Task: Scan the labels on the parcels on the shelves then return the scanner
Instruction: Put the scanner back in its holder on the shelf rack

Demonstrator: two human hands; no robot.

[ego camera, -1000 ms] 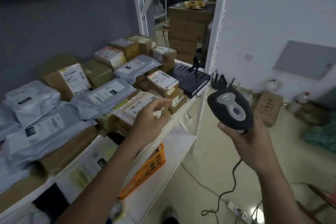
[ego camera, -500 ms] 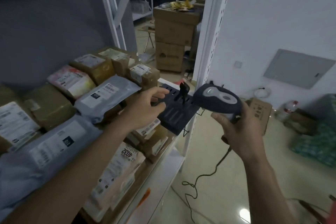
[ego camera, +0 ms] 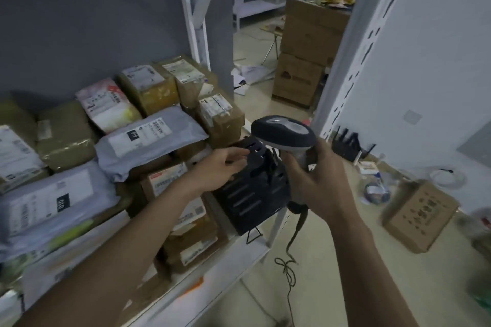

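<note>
Head view, as I watch remotely: my right hand, at centre frame, has its fingers wrapped around the grip of the scanner, whose cable trails down to the floor. My left hand rests with loosely bent fingers on the black slotted stand at the shelf's end, just beside the scanner. Labelled parcels fill the shelf across the left of the frame. I judge this to be the return step; next, the scanner needs lowering into the stand while the left hand steadies it.
</note>
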